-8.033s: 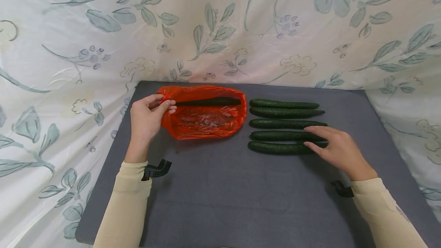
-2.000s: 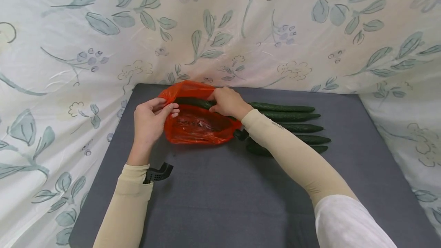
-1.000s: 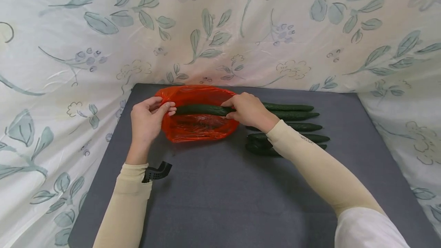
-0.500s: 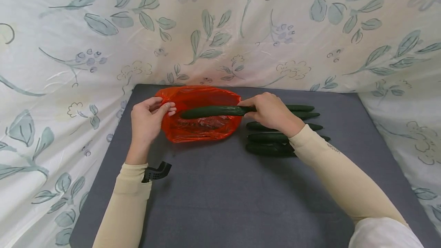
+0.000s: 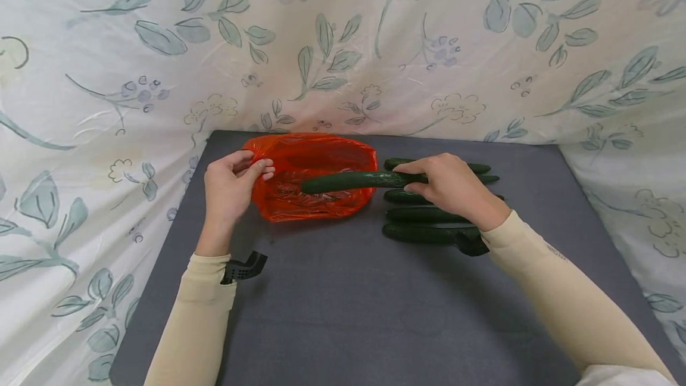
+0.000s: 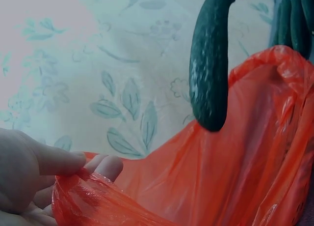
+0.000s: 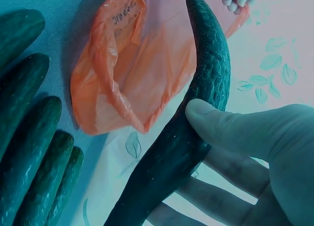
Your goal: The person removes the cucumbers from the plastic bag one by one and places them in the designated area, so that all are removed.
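Observation:
A red plastic bag (image 5: pixel 321 210) lies at the back left of the table with its mouth spread. My left hand (image 5: pixel 227 189) pinches the left end of its rim between thumb and fingers; the left wrist view shows the thin film (image 6: pixel 186 182) bunched there. Over the bag's right side extends a long green cucumber (image 5: pixel 348 181), its free end still above the bag's mouth. My right hand (image 5: pixel 455 186) grips this cucumber by its right part, thumb (image 7: pixel 211 120) on one side and fingers beneath. To the right of the bag, several cucumbers (image 5: pixel 423 232) lie side by side, partly covered by that hand.
The dark grey table (image 5: pixel 343 302) has its back edge against a floral-patterned curtain (image 5: pixel 343 46), which also hangs along both sides. A black wrist camera (image 5: pixel 246 267) sits on the left sleeve. Another black device (image 5: pixel 471 243) shows below the right wrist.
Earlier the right hand was by the row of cucumbers, then reached into the bag. Since then it has drawn a cucumber up and rightward from it. The left hand has stayed at the rim.

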A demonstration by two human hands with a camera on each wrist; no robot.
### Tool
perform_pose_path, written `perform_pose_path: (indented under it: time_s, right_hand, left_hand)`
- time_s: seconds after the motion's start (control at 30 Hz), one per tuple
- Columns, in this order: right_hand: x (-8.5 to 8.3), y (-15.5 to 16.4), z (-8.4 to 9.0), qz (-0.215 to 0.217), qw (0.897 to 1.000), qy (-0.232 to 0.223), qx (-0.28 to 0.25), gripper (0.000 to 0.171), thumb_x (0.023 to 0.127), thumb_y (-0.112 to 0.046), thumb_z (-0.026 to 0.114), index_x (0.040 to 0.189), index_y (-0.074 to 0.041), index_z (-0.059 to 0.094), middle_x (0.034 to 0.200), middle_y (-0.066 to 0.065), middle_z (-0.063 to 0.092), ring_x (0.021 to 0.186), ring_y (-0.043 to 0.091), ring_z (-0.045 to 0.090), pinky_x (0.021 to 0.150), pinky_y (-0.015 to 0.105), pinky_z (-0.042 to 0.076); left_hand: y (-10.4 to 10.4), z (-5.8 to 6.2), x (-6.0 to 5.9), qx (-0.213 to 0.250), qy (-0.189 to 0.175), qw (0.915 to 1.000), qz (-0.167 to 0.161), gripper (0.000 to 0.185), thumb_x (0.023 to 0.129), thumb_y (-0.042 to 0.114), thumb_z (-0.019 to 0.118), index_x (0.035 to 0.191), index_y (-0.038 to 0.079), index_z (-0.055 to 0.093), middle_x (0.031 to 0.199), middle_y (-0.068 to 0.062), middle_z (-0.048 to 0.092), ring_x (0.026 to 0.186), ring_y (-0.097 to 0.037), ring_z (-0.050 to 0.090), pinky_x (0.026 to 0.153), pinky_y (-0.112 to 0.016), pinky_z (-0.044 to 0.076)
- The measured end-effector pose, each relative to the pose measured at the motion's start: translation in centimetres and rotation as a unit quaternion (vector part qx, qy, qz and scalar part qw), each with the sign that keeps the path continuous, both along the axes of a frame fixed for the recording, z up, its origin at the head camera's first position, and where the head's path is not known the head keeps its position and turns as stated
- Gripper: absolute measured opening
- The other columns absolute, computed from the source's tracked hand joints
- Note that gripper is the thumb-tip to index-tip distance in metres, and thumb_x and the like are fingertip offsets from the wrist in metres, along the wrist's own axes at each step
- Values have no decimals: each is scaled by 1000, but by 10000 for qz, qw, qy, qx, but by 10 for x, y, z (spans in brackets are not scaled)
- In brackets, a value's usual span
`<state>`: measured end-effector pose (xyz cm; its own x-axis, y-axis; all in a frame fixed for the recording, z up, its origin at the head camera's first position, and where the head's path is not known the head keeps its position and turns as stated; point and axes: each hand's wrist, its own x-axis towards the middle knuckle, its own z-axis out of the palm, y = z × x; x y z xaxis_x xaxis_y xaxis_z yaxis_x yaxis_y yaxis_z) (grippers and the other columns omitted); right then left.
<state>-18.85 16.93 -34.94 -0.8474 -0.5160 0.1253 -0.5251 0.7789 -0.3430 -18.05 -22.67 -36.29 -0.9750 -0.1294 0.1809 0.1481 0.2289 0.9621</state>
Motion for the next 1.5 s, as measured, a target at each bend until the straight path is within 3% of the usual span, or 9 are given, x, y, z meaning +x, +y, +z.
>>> perform_pose_path:
  time_s: [0.2,0.47,0.57,0.7,0.93,1.5]
  right_hand:
    - [10,17,3,80,9998,176,-82,46,86,-13,84,129,-22,72,101,-4,76,48,8,42,46,28,37]
    - [24,39,3,-34,9995,301,27,49,85,-13,84,131,-24,71,95,-10,74,47,4,41,51,26,41]
    - [29,46,3,-80,9994,333,14,50,84,-12,85,131,-24,71,110,-8,74,49,2,44,54,26,44]
    - [37,54,4,-144,9993,345,13,51,84,-11,85,131,-24,70,116,-6,73,53,0,48,56,26,45]
    - [50,70,3,-78,9984,564,60,54,82,-8,86,131,-22,71,118,-3,73,59,-2,52,55,24,45]
    - [78,100,-12,109,9950,991,114,58,74,-7,89,128,-18,72,112,2,75,63,-1,59,51,22,41]
  left_hand:
    - [-1,0,0,-18,-35,10000,61,42,94,9,74,130,-9,62,106,-26,72,81,-16,76,76,-27,61]
    - [-3,-1,0,8,-48,10000,36,43,94,10,74,131,-9,61,106,-26,72,81,-17,76,76,-27,61]
    - [-3,-1,0,54,-84,9999,36,44,94,10,74,132,-8,61,107,-26,72,82,-18,76,76,-28,61]
    - [-4,-1,0,114,-100,9999,37,45,94,10,74,133,-8,61,107,-26,72,82,-19,76,77,-29,61]
    - [-5,-1,0,-137,-139,9998,89,44,94,10,74,132,-8,61,107,-25,72,82,-18,76,76,-26,61]
    - [-4,1,0,-96,-112,9999,64,43,94,10,74,131,-7,62,107,-25,72,83,-20,76,76,-27,61]
